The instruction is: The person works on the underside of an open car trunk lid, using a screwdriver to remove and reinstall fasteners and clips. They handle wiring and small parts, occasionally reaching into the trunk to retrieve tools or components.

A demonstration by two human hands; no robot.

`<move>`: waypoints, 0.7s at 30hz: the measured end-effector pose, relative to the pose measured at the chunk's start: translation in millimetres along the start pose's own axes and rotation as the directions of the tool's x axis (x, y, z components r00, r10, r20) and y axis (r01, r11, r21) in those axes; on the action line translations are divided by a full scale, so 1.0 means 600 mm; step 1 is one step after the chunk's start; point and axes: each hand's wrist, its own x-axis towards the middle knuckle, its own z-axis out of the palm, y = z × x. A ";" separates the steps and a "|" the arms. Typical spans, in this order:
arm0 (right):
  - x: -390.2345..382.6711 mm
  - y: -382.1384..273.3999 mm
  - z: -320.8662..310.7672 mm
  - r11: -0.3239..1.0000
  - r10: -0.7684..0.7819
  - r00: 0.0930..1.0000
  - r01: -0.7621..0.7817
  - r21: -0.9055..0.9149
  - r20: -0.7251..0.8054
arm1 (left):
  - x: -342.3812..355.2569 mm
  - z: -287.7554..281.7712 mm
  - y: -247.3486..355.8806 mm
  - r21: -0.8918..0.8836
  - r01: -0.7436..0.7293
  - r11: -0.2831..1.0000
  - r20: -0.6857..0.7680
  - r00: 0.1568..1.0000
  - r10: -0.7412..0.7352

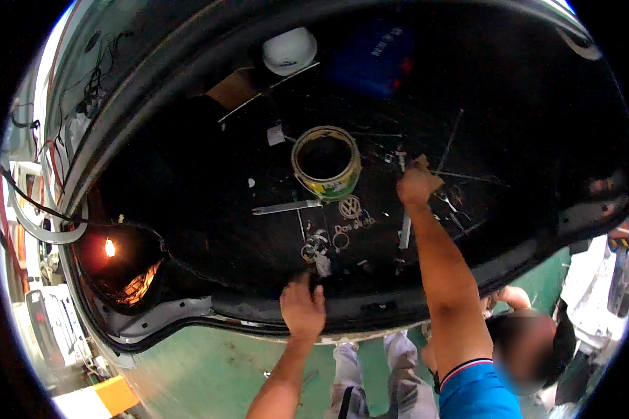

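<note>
Bucket [335, 187], one; tan scrap [436, 183], one, inside right grip [416, 187]; left grip [302, 307], state unclear.

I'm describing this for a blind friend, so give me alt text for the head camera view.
A right hand holds a tan scrap inside a dark open car trunk, while the left hand is at the front edge. An open bucket stands near a flat metal bar; a lit bulb glows at the left.
</note>
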 end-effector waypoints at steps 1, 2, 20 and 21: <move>0.010 -0.009 -0.039 0.993 0.038 0.996 -0.030 -0.113 0.075 | 0.008 0.001 0.010 0.048 0.007 0.999 0.031 0.999 -0.009; 0.005 -0.029 -0.069 0.990 0.076 0.981 -0.053 -0.133 0.179 | 0.009 0.001 0.015 0.051 0.033 0.998 0.062 0.997 -0.036; 0.010 -0.083 -0.134 0.588 -0.265 0.950 0.295 0.753 -0.165 | 0.019 0.004 0.000 0.016 -0.017 1.000 0.001 1.000 0.017; -0.004 -0.111 -0.168 0.608 -0.317 0.929 0.352 0.712 -0.188 | 0.019 0.005 -0.002 0.012 -0.009 1.000 0.002 1.000 0.009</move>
